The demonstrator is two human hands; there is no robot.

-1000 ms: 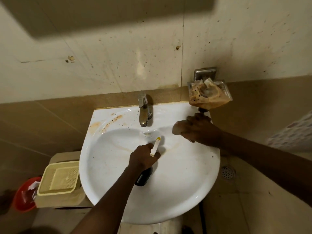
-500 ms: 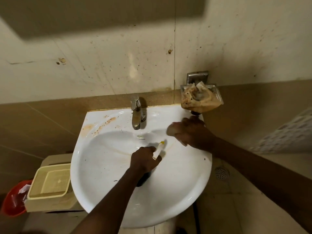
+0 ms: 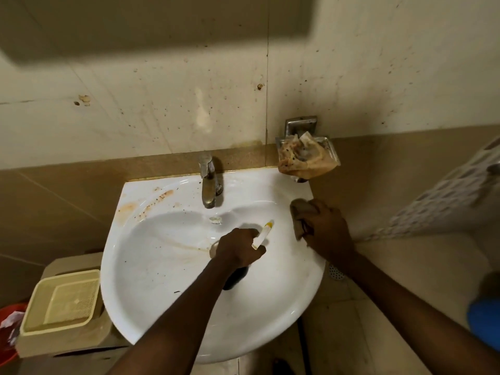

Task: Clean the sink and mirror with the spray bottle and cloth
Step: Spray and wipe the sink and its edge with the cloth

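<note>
A white sink (image 3: 151, 269) with brown stains on its back left rim fills the middle of the view. My left hand (image 3: 238, 249) hovers over the basin, shut on a spray bottle (image 3: 263, 234) whose white and yellow nozzle points up and right; the dark bottle body hangs below my fist. My right hand (image 3: 328, 231) presses a grey-brown cloth (image 3: 299, 212) onto the sink's right rim. No mirror is in view.
A metal tap (image 3: 208, 190) stands at the back of the sink. A wall-mounted soap dish (image 3: 307, 155) with crumpled wrappers hangs at the back right. A cream plastic basket (image 3: 61, 304) and a red bucket (image 3: 8, 334) sit to the left. A floor drain (image 3: 335, 272) lies at the right.
My right hand with the cloth has slid from the basin's back slope out to the right rim. My left hand with the bottle has stayed over the basin's middle.
</note>
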